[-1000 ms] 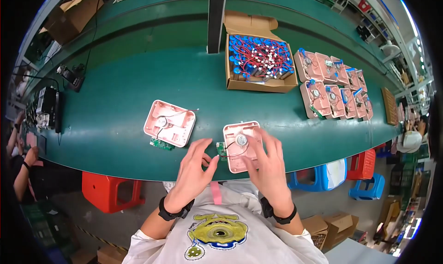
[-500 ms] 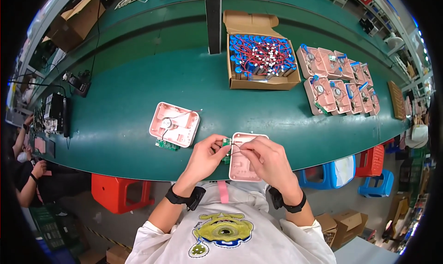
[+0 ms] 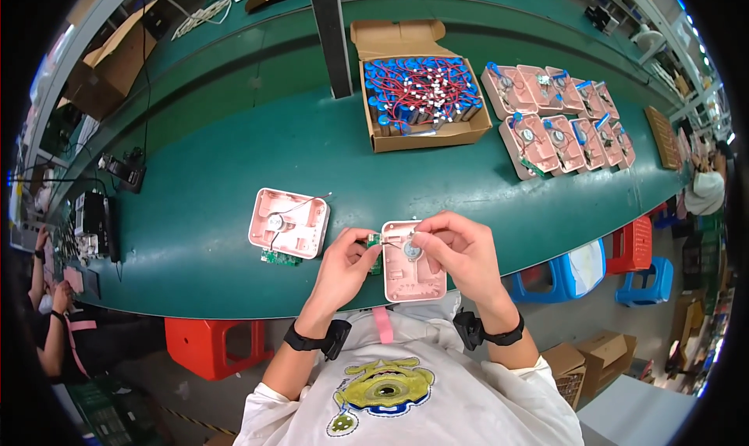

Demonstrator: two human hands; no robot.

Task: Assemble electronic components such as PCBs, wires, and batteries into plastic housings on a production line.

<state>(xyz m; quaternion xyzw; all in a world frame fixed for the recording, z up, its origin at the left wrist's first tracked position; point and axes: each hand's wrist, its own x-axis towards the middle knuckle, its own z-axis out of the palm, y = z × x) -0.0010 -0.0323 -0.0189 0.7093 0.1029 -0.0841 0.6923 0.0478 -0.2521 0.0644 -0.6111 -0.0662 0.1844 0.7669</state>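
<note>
Left to right along the green desk (image 3: pixel 234 157): a dark device with cables (image 3: pixel 97 220) lay near the left edge. A pink housing (image 3: pixel 289 222), open face up with a small green circuit board (image 3: pixel 279 257) at its near edge, rested just left of the hands. The left hand (image 3: pixel 346 265) had its grip narrowed on a green board (image 3: pixel 374 252) at the left edge of a second pink housing (image 3: pixel 409 262), which lay at the near desk edge. The right hand (image 3: pixel 460 247) pinched a thin wire above that housing's round component (image 3: pixel 411 250). Farther back stood an open cardboard box (image 3: pixel 421 83) of blue parts with red wires, beside a dark upright post (image 3: pixel 331 36). At right lay rows of assembled pink housings (image 3: pixel 562 118).
</note>
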